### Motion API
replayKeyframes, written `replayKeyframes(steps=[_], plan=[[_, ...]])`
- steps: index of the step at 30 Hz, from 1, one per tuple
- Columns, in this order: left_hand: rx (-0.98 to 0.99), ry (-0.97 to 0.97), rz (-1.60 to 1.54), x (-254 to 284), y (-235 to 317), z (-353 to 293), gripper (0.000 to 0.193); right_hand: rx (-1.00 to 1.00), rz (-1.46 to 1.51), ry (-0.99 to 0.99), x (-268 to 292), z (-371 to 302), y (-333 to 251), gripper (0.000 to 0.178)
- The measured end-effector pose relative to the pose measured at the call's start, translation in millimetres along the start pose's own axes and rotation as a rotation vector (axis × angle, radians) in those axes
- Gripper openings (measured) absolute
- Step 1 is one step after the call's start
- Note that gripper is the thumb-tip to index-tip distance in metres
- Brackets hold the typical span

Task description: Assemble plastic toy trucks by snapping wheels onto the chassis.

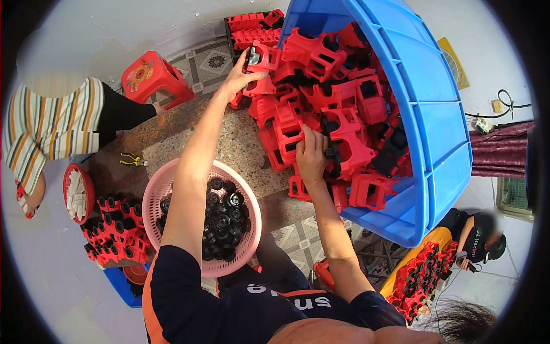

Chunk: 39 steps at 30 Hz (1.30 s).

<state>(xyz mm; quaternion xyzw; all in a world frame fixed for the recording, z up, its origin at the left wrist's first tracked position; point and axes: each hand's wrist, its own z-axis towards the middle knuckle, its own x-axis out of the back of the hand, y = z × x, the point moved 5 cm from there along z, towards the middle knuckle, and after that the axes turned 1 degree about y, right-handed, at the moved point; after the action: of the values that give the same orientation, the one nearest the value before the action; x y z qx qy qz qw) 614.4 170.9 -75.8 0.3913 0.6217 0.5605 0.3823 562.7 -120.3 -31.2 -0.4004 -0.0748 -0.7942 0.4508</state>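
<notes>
A large blue tub (424,109) lies tipped on its side, and red plastic shells (344,92) like toy vehicle bodies spill from it onto the speckled tabletop (235,143). At the pile's far left edge, my left hand (236,80) grips a red shell (266,59), thumb and fingers apart around it. Lower down in the pile, my right hand (312,156) has its fingers curled over another red shell (288,131); part of the grip is hidden. Under my left forearm stands a pink basket (252,200) holding black wheels (220,221).
Yellow-handled pliers (133,160) lie left of the basket. Red assemblies with black wheels (117,229) and a red bowl of white pieces (77,192) are at left. A red stool (152,77) stands beyond. One person (57,120) is at left, another (478,235) at right by an assembly-covered yellow surface (432,241).
</notes>
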Motion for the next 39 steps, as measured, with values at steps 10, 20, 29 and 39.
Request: replayKeyframes(steps=[10, 20, 29, 39], plan=[[0.024, -0.08, -0.094, 23, -9, -19, 0.102, 0.003, 0.186, 0.033, 8, -1, -5, 0.035], [0.208, -0.34, 0.054, 47, -11, -77, 0.102, 0.205, 0.181, -0.054, 38, -11, -35, 0.04], [-0.05, -0.319, 0.299, 51, -25, -130, 0.11, 0.303, 0.203, -0.061, 42, -33, -53, 0.04], [0.208, -0.491, 0.258, 45, -29, -179, 0.122, 0.334, 0.28, -0.149, 39, -47, -50, 0.037]])
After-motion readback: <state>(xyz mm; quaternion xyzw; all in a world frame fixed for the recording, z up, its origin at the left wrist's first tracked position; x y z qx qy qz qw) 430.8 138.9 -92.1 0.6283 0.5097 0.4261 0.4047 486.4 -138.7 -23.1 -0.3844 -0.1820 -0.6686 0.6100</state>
